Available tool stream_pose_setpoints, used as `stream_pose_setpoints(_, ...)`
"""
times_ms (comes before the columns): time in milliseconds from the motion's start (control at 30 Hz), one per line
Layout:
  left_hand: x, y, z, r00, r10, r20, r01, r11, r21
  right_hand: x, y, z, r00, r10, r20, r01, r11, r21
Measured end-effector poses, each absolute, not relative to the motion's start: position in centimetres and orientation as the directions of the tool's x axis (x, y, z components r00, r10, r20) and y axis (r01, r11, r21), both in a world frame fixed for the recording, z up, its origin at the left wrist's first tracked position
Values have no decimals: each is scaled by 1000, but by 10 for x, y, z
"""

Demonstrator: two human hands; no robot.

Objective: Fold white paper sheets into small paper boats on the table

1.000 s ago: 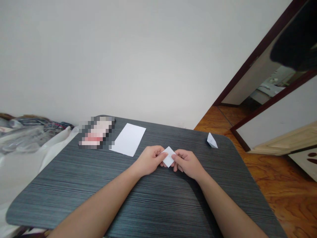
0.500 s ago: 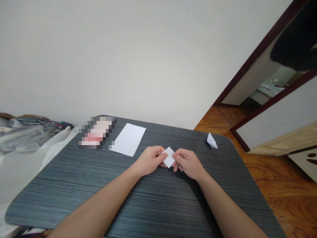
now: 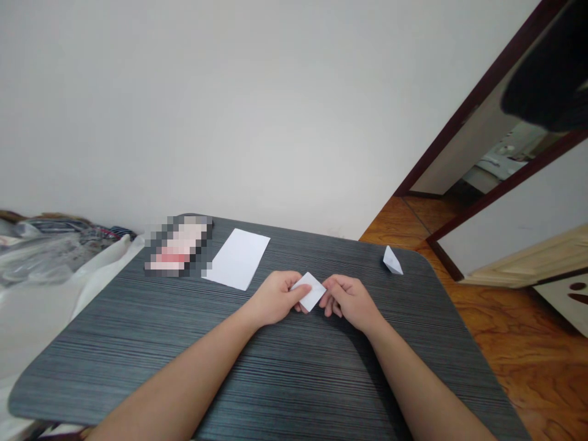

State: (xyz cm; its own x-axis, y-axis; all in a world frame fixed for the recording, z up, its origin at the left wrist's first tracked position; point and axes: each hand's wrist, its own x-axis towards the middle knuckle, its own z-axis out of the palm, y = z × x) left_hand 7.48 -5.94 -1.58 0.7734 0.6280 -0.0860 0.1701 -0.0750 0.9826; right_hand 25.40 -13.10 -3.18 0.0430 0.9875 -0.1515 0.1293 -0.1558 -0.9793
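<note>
A small folded white paper [image 3: 310,290], diamond-shaped, is held just above the dark striped table [image 3: 257,373] near its middle. My left hand [image 3: 275,298] pinches the paper's left side between thumb and fingers. My right hand [image 3: 348,301] has its fingers curled, and their tips touch the paper's right corner. Both forearms rest across the tabletop toward me.
A flat white sheet [image 3: 237,258] lies on the table behind my left hand, beside a blurred pink and white item [image 3: 177,246]. A small folded paper shape [image 3: 392,260] stands near the table's far right corner. Bags and cloth [image 3: 50,257] lie left; wooden floor [image 3: 528,343] right.
The folded paper has tilted and shifted slightly to the left in my left hand. My right fingers have slipped to its right corner. The arms have barely moved.
</note>
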Motion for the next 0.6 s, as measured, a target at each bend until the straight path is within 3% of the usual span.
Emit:
stream_pose_setpoints(267,73,-59,-11,775,627,-86,167,-72,983,256,-134,-30,-9,996,-85,240,-81,-967)
stream_pose_setpoints(433,74,-59,-11,780,619,-89,167,-68,984,255,-135,-31,-16,993,-114,224,-108,-969)
stream_pose_setpoints(600,74,-58,-12,793,602,-96,167,-63,984,253,-134,-29,-36,998,-51,243,-41,-969)
